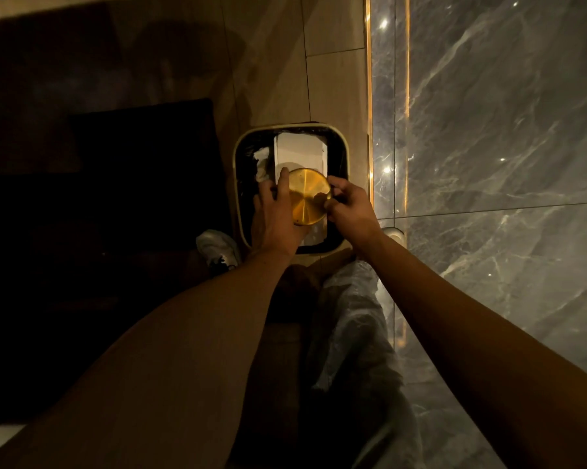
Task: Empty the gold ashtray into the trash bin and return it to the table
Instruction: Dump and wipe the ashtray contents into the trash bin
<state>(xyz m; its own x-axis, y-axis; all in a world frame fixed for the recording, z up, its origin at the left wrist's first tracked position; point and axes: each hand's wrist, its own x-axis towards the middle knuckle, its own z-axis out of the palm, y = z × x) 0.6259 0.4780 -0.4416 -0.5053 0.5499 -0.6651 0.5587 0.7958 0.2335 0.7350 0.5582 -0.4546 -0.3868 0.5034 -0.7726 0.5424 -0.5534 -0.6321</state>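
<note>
While over bin (241,184), hands (both) (275,211) clasp ashtray (308,197)

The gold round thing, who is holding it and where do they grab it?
Both hands hold the gold ashtray over the trash bin: the left hand on its left edge, the right hand on its right edge.

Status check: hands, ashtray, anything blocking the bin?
Both hands, left hand and right hand, on gold ashtray. Held over trash bin. Nothing blocking.
</note>
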